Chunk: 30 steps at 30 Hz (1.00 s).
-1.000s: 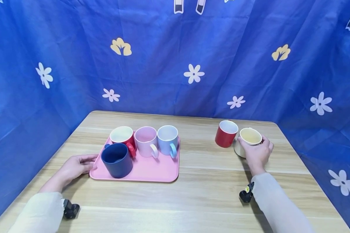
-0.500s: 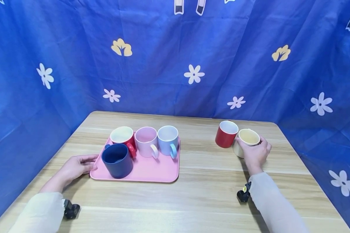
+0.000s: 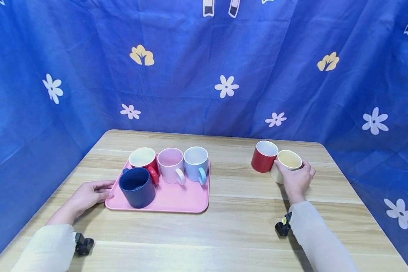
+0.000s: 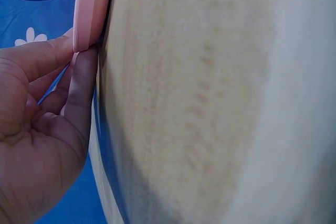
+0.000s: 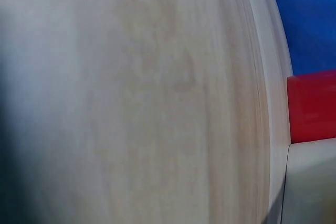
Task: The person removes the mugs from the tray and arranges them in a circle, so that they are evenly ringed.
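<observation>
The cream mug stands upright on the bench, its handle out of sight, which may be why the right hand grips it round the body, thumb and fingers spread only as wide as the mug. Just beside it is a red mug; whether the two touch is hard to tell. Compared with one second ago, the cream mug sits slightly nearer that mug. Well apart, the left hand pinches the edge of the pink tray, seemingly to steady it. On it stand a navy mug, red-handled mug, pink mug and pale blue mug, unchanged.
</observation>
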Motion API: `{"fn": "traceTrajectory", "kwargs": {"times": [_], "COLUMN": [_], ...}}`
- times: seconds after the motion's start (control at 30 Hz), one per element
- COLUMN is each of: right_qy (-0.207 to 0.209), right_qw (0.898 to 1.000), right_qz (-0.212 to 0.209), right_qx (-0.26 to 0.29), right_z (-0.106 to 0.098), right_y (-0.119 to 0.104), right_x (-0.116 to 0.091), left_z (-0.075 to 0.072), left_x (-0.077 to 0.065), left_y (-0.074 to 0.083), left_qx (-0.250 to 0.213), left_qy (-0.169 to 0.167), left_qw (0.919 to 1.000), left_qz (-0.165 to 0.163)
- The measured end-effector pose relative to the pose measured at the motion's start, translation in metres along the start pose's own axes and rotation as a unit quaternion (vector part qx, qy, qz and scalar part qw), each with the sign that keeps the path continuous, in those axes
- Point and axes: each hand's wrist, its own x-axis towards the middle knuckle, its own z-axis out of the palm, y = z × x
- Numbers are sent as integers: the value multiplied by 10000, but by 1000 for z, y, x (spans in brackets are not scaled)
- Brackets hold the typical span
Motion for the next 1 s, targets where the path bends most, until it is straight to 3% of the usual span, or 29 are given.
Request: {"fn": "traceTrajectory", "kwargs": {"times": [0.27, 0.5, 0.83, 1.0], "right_qy": [-217, -295, -70, -197], "right_qw": [9996, 9961, 9905, 9880], "right_qz": [-140, -701, -1285, -1430], "right_qx": [82, 443, 483, 553], "right_z": [-2, -15, -34, -34], "right_y": [-4, -8, -36, -52], "right_x": [-3, 0, 22, 26], "left_z": [-2, -1, 0, 0], "left_x": [-1, 0, 1, -2], "left_y": [-1, -1, -2, 1], "left_qx": [5, -93, -188, -266], "left_qy": [42, -58, -69, -50], "left_qw": [10000, 9999, 9998, 9996], "left_qz": [35, -32, -69, -48]}}
